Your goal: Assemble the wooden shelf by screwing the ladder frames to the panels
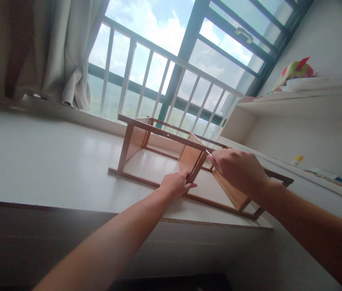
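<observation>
A brown wooden shelf frame (159, 130) lies on its side on the white ledge, with thin panels between its posts. My left hand (175, 182) is closed round the crossbar at the middle panel, its thumb reaching past the bar. Above it, my right hand (239, 165) is closed on a thin metal tool (208, 152). Only the tool's bright tip shows, touching the upper rail where the crossbar joins; my fingers hide the rest, so its exact kind is unclear. Small pale holes or fastener heads dot the rails.
The white ledge (52, 153) drops off at its front edge. Behind stand a white railing (133, 72) and a window. A grey curtain (68, 48) hangs at left. On the right, a white shelf unit (298, 105) bears a colourful packet (300, 69); a yellow-capped item (297, 160) sits lower.
</observation>
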A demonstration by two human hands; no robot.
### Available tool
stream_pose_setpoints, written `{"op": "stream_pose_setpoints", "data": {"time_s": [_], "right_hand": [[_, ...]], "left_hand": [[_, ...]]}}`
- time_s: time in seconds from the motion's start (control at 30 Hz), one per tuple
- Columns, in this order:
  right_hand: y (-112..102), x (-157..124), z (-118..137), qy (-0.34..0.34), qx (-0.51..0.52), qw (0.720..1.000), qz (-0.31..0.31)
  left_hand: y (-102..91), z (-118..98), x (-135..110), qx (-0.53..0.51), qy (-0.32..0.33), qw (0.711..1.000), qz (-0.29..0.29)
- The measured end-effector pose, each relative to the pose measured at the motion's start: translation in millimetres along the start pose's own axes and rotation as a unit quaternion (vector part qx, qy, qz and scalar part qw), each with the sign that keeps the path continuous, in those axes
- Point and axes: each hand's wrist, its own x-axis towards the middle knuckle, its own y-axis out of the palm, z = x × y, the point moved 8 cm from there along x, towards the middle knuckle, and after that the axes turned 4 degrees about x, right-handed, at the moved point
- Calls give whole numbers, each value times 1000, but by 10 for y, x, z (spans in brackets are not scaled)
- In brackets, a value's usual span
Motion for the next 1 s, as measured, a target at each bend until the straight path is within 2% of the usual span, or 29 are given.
{"op": "stream_pose_setpoints", "data": {"time_s": [0.33, 0.43, 0.5, 0.53, 0.57, 0.6, 0.67, 0.73, 0.8, 0.83, 0.9, 0.93, 1.0], "right_hand": [[-64, 39, 20, -12, -5, 1000, 10], [8, 78, -27, 30, 44, 998, 15], [106, 85, -86, 89, 151, 984, 11], [177, 75, -115, 125, 238, 963, 7], [264, 54, -134, 163, 341, 926, 5], [365, 26, -131, 198, 450, 871, 6], [558, -41, -62, 257, 633, 730, 17], [686, -106, 50, 304, 736, 604, 34], [731, -148, 146, 333, 786, 519, 45], [733, -159, 176, 342, 800, 490, 44], [713, -160, 201, 348, 816, 460, 35], [700, -155, 196, 347, 818, 457, 29], [684, -147, 160, 346, 811, 471, 13]], "left_hand": [[1, -4, -3, 6, 2, 1000, -3], [-8, -4, -2, 7, 2, 1000, -7], [-10, -5, -1, 6, 1, 1000, -6], [-10, -6, -1, 6, 1, 1000, -5], [-9, -8, -1, 5, 1, 1000, -3], [-9, -9, -1, 5, 0, 1000, -1], [-9, -9, -2, 4, -4, 1000, 5], [-11, -9, -4, 5, -9, 1000, 8], [-18, -12, -6, 9, -11, 1000, 8], [-23, -14, -6, 12, -10, 1000, 6], [-30, -18, -7, 14, -7, 1000, 3], [-31, -19, -7, 14, -6, 1000, 2], [-29, -18, -6, 12, -5, 1000, 2]]}}
